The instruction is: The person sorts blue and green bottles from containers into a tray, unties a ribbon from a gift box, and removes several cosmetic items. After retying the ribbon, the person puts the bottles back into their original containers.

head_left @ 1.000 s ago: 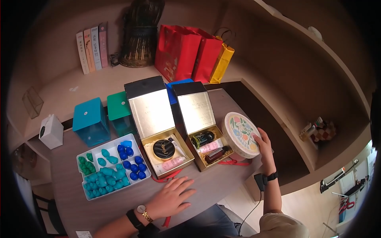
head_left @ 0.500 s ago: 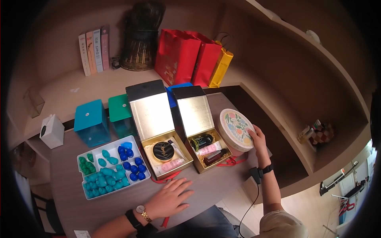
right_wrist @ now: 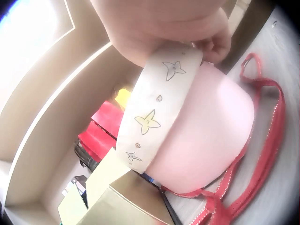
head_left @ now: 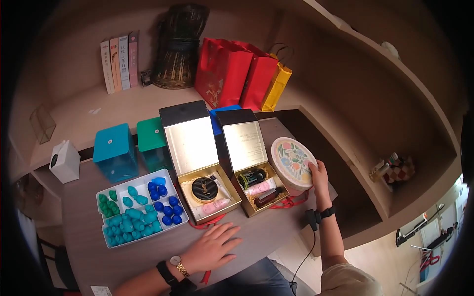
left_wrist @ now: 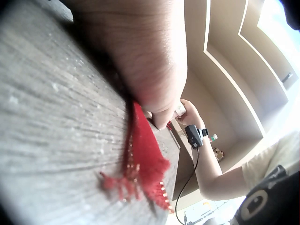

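In the head view a round box with a floral lid [head_left: 295, 163] stands at the table's right. My right hand [head_left: 319, 183] grips its lid edge, thumb on top; the right wrist view shows the white lid rim [right_wrist: 159, 108] over a pink body [right_wrist: 211, 126], fingers curled at the rim. My left hand [head_left: 212, 248] rests on the table, fingers spread, over a red ribbon [left_wrist: 146, 154]. Between the hands stand two gold boxes with raised lids: one holds a black compact [head_left: 204, 189] and tubes, the other a dark jar [head_left: 251, 176], a pink tube and a small bottle [head_left: 268, 196].
A white tray [head_left: 174, 230] of green, teal and blue pieces lies left. Behind it stand a teal box [head_left: 115, 152], a green box [head_left: 153, 140] and a tissue box [head_left: 64, 162]. Books [head_left: 120, 63], red bags [head_left: 222, 74] and a yellow bag [head_left: 277, 88] stand on the shelf.
The round box and my right hand have moved left, closer to the gold box beside it. My left hand has stayed on the table.
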Available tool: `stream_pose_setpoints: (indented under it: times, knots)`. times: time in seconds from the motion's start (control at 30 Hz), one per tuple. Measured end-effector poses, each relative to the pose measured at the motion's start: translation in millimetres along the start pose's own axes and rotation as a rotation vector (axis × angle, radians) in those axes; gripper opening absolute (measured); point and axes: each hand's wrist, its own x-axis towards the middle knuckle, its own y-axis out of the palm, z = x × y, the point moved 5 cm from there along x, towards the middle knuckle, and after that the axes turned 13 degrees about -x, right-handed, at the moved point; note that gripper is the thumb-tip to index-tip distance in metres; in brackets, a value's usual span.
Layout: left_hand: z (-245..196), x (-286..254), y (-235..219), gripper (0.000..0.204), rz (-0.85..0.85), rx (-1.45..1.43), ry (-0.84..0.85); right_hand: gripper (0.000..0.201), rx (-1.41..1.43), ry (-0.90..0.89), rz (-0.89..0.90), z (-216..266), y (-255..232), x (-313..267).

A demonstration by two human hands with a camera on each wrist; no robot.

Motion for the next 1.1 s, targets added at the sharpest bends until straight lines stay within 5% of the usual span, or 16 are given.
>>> stream_pose_setpoints:
  times: [0.07,0.17,0.27,0.5,0.6,1.1]
  knots:
    - [0,1,0,0.049,0.004,0.0,0.0,0.043,-0.156,-0.047,-0.07,-18,2,7]
    - [2,-1,1,0.048,0.01,0.005,-0.008,0.049,0.205,-0.043,0.022,-14,8,-4]
    - [4,-1,3,0.047,0.009,0.017,-0.011,0.055,-0.05,-0.351,-0.091,14,-1,-20]
    - [4,-2,5,0.047,0.002,0.0,-0.004,0.099,-0.66,-0.612,0.123,69,1,-66]
    - [4,-2,5,0.047,-0.003,-0.004,-0.004,0.098,-0.855,-0.601,0.283,74,-1,-72]
    - [3,-3,3,0.046,-0.013,0.002,-0.006,0.068,-0.559,-0.755,0.034,92,-12,-79]
